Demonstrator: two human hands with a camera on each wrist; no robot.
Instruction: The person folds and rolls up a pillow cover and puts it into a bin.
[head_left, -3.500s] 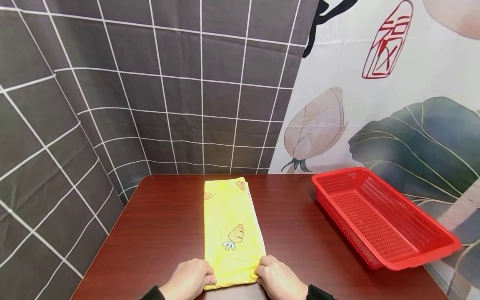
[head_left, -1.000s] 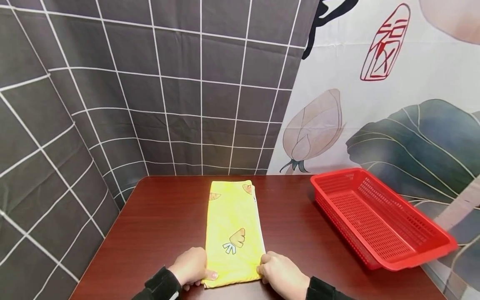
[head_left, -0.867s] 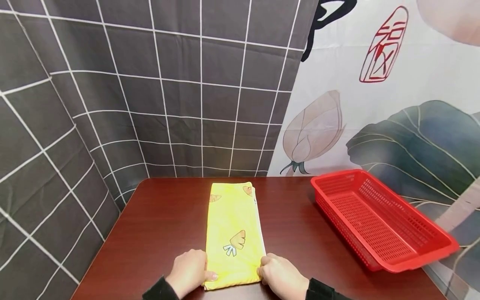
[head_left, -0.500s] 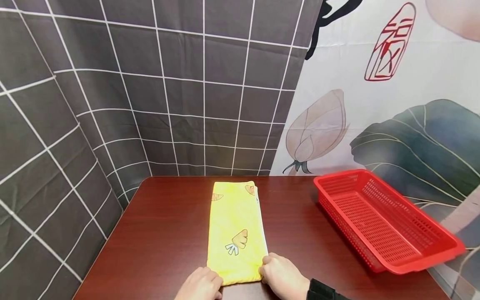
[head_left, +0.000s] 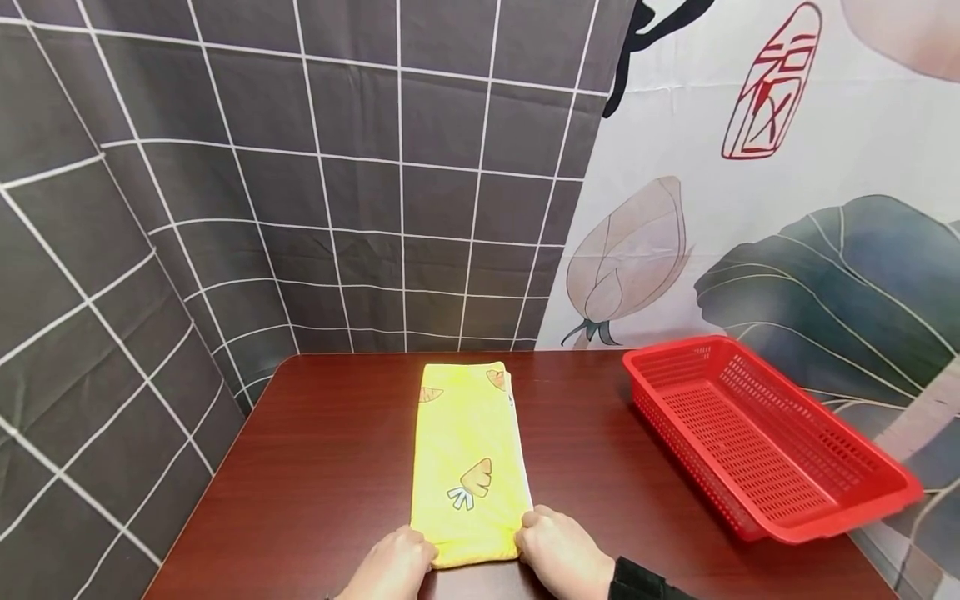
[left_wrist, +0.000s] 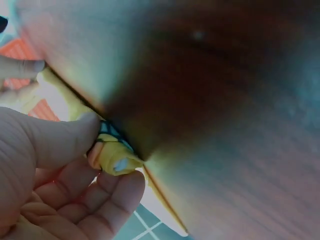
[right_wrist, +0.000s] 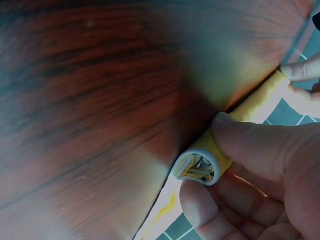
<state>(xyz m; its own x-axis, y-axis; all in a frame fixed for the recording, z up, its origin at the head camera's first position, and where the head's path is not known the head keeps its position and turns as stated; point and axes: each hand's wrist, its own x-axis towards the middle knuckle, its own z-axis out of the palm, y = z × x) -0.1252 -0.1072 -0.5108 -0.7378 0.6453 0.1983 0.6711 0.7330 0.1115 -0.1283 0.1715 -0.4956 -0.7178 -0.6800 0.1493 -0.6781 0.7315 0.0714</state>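
A dark wooden table (head_left: 322,467) stands before checked and flower-printed curtains. At its near edge the left hand (head_left: 392,567) and right hand (head_left: 564,557) each pinch an end of the rolled near edge of a yellow towel (head_left: 468,450), which lies flat toward the curtains. Farther right sits a red basket (head_left: 825,521).
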